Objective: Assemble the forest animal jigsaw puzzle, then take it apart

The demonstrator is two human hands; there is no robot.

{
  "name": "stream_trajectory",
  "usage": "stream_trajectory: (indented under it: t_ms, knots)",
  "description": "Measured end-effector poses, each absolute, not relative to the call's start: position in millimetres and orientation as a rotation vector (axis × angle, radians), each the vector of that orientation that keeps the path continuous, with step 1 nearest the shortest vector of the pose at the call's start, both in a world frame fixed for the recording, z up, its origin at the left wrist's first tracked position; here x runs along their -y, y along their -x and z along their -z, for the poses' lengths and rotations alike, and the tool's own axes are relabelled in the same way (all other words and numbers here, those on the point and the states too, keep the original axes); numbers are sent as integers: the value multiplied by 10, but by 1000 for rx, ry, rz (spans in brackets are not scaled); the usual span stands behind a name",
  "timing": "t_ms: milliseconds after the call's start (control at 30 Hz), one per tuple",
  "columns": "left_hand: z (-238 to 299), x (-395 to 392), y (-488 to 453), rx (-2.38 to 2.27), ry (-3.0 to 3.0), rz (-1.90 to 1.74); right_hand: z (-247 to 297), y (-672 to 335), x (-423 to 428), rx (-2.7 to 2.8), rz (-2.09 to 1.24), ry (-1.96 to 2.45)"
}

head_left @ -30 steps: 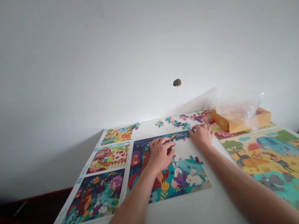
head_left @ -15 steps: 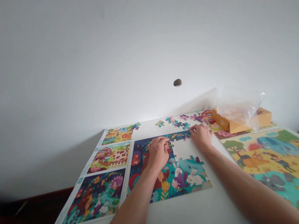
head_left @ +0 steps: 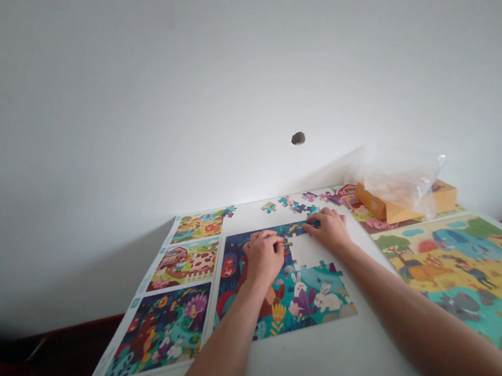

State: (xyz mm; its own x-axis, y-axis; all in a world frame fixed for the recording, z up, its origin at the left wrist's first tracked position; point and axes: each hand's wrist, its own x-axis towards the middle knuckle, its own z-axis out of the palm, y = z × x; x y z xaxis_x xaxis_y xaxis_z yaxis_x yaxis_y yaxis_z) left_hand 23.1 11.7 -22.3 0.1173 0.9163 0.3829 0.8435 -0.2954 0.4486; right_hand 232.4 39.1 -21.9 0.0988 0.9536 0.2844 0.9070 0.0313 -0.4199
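A partly joined jigsaw puzzle point(head_left: 322, 296) with rabbits, plants and a bear lies on the white table. It has a gap at its upper right. My left hand point(head_left: 264, 257) rests over the puzzle's upper middle, fingers curled and pressed together at the gap's left side; what lies under the fingertips is hidden. At the top edge, my right hand point(head_left: 332, 231) has its fingers closed on a dark puzzle piece point(head_left: 301, 229), partly covered by them. Several loose puzzle pieces point(head_left: 299, 207) are scattered behind the puzzle, close to the right fingers.
A sheet with three printed pictures point(head_left: 159, 331) lies at left. At right is a second puzzle point(head_left: 448, 260) with an elephant and lion. Behind it, an orange box point(head_left: 394, 211) and clear plastic bag point(head_left: 409, 181) stand near the wall point(head_left: 219, 93).
My right hand has slid left along the top edge of the puzzle, closer to my left hand. My left hand has shifted slightly left, its fingers more curled.
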Motion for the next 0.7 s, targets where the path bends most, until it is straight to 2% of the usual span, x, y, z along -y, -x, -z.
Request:
stream_trajectory:
  t_ms: [233, 433, 700]
  knots:
    - [198, -95, -235, -1793, -2249, -897, 187, -2310, -424, 1747, -55, 2076]
    - [202, -92, -234, -1792, -2250, -895, 192, -2285, -649, 1626, -125, 2298]
    - [213, -96, -229, -1784, -2258, -906, 268, -2292, -781, 1472, -87, 2243]
